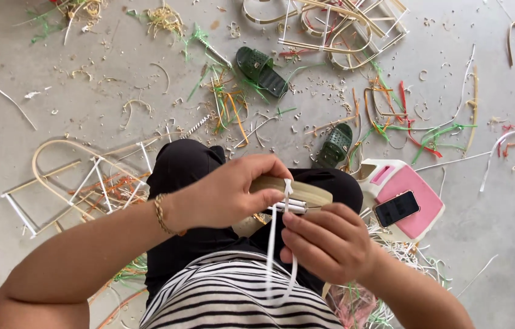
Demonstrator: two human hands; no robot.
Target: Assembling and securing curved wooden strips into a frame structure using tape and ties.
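Right at the bottom edge of the view there's the striped shirt (233,298), black and white, and just above it the two hands working over a lap in black trousers (184,167). The right hand (327,244) is curled, thumb and fingertips pinching a white plastic strip (271,244) that hangs in a long loop down onto the shirt. The left hand (227,195), gold bracelet (160,213) on the wrist, is closed around a curved tan bamboo strip (306,192), fingers clamped over the top of it. The white strip is wound around that bamboo piece and around some short white rods (291,206) lying against it, right between the two hands, above the knees.

Just beside the right forearm sits a low pink and white plastic stool (412,195) with a dark phone (396,208) lying on its seat. White and pale strips are piled on the concrete floor (501,225) near it.

Further out, past the knees, one green slotted sandal (335,145) lies on the floor, and a second green sandal (261,70) lies well beyond it. On the left, an arched bamboo frame (74,176) with white crosspieces rests flat on the floor. Towards the far edge there's a heap of more bent frames (330,30), and everywhere cuttings of green, orange and red strip (428,134) are scattered among shavings.
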